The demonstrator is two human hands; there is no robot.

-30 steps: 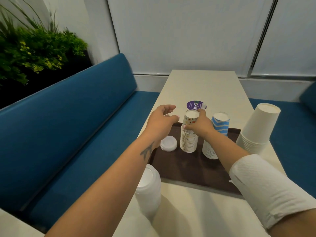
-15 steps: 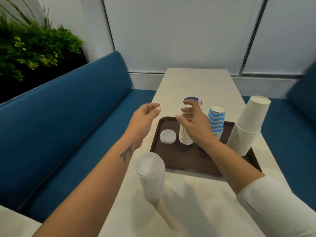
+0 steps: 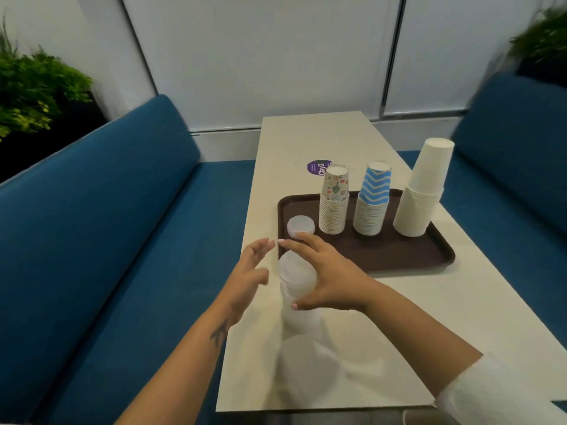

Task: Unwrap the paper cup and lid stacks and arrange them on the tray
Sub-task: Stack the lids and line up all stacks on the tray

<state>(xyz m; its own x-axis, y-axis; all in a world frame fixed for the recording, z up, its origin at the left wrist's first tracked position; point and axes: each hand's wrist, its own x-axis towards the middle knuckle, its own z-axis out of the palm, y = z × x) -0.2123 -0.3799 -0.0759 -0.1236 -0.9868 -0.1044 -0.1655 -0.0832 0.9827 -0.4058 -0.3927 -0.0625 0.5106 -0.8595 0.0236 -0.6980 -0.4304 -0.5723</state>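
A wrapped stack of lids (image 3: 297,279), standing on the table just in front of the tray (image 3: 441,256), is gripped by the right hand (image 3: 329,276), while the left hand (image 3: 250,273) is held open beside it, seemingly for unwrapping.

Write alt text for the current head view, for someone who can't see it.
A person's right hand wraps around a wrapped stack of white lids standing on a cream table, with the open left hand beside it. Beyond, a brown tray holds three upturned paper cup stacks, patterned, blue zigzag and plain white, plus a small lid stack.
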